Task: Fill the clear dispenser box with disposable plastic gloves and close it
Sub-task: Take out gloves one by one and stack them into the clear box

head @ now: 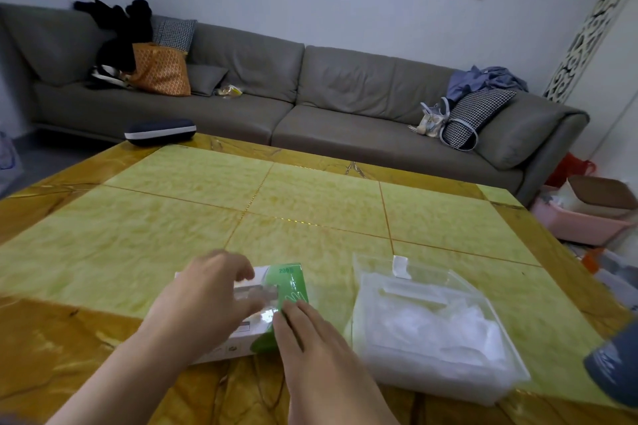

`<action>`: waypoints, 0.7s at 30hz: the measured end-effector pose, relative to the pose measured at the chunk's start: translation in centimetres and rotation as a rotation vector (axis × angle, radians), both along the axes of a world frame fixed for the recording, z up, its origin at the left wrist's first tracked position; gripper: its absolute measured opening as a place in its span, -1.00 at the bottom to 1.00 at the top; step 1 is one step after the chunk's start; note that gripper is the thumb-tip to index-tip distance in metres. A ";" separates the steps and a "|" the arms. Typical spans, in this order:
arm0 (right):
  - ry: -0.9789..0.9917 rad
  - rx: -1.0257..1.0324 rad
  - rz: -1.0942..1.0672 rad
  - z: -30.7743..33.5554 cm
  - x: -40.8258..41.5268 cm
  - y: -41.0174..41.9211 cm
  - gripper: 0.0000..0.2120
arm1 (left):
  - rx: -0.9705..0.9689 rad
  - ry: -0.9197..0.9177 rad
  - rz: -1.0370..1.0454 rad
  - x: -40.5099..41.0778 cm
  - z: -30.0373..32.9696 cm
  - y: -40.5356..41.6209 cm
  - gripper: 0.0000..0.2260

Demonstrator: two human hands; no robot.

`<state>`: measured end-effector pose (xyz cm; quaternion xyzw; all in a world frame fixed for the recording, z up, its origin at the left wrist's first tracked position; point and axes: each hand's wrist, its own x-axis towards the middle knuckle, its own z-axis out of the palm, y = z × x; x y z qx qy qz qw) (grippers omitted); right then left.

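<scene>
The task looks well advanced but not finished: the clear plastic dispenser box (431, 328), sitting on the yellow-green tiled table (310, 203) to the right of the hands, already holds a loose heap of translucent white disposable gloves (438, 331), while its clear hinged lid (407, 269) appears tilted up at the far side, so closing is, by my judgement, yet to come. Whether more gloves are meant to go in cannot be told. Just left of it, near the table's front edge, lies the green-and-white cardboard glove carton (272, 290), wrapped or fronted in glossy film; what remains inside it is hidden. The left hand (210, 300) lies over the carton's top with fingers curled, seemingly gripping it, though blur makes the grasp uncertain. The right hand (307, 338) rests flat with straight fingers, tips touching the carton's green end. A dark glasses case (160, 131) sits at the table's far left corner.
</scene>
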<state>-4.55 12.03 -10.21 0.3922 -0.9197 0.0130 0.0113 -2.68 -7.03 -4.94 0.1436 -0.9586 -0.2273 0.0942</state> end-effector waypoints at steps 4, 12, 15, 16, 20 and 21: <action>0.049 -0.001 0.022 -1.0 -0.1 0.2 -0.30 | -0.099 0.053 0.079 -0.7 -0.6 0.8 -0.83; -0.059 -0.070 0.084 1.4 -0.2 0.5 -0.28 | 0.090 0.437 0.086 -0.3 1.0 0.1 -0.90; -0.064 -0.077 0.087 2.0 -0.6 0.5 -0.29 | 0.180 0.512 0.127 -0.1 1.4 0.0 -0.91; -0.014 -0.094 0.080 1.5 -0.8 0.3 -0.33 | 0.228 0.536 0.142 -0.1 1.6 0.0 -0.92; 0.053 -0.159 0.038 1.2 -0.7 0.3 -0.36 | 0.310 0.537 0.158 -0.1 1.7 0.0 -0.92; 0.034 -0.144 0.032 1.1 -0.7 0.3 -0.37 | 0.304 0.483 0.135 -0.2 1.6 0.0 -0.92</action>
